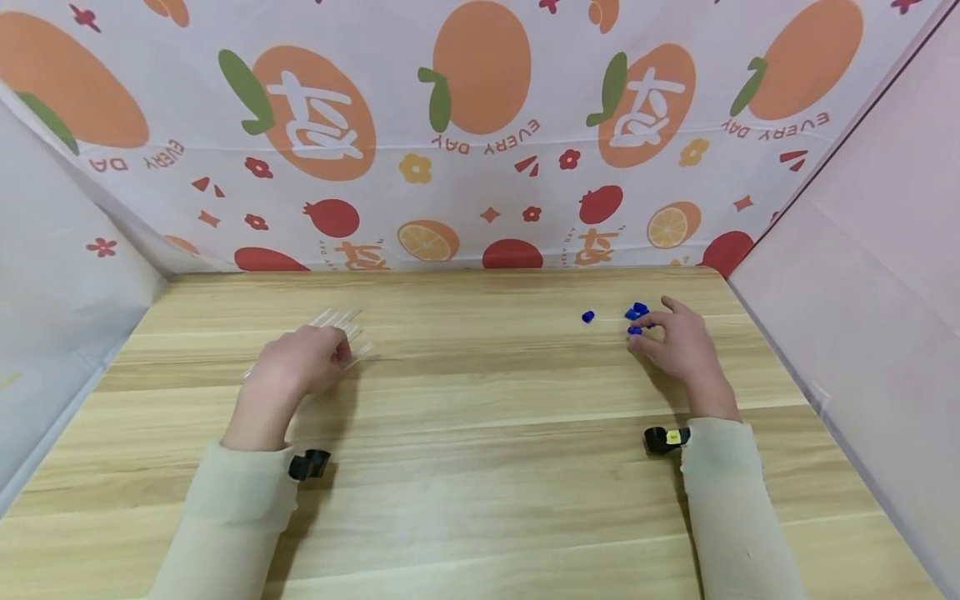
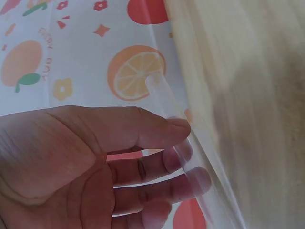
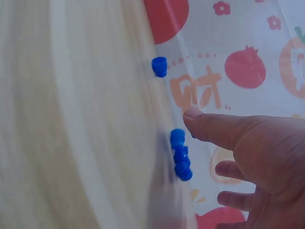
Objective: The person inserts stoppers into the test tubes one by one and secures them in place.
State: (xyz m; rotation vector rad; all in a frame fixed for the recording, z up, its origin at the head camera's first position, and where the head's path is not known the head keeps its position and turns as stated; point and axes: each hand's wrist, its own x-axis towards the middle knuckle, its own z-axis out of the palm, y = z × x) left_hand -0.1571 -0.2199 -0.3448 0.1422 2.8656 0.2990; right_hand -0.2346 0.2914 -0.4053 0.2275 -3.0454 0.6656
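My left hand (image 1: 303, 358) is at the left of the table. In the left wrist view it holds a clear round-ended plastic tube (image 2: 164, 93) between thumb and fingers. Several similar clear tubes (image 1: 341, 317) lie beside and partly under that hand. At the right, my right hand (image 1: 678, 346) reaches down with thumb and index finger at a small blue cap (image 1: 634, 331), which shows between their tips. Only a sliver of blue shows under the thumb (image 3: 205, 125) in the right wrist view. More blue caps (image 1: 641, 307) lie clustered just beyond the fingers.
A single blue cap (image 1: 588, 317) lies apart, left of the cluster. The wooden table (image 1: 480, 467) ends at a fruit-printed cloth (image 1: 480, 192) standing along its back edge. Pale side walls (image 1: 870, 250) flank it. Each wrist carries a small black camera (image 1: 660, 440).
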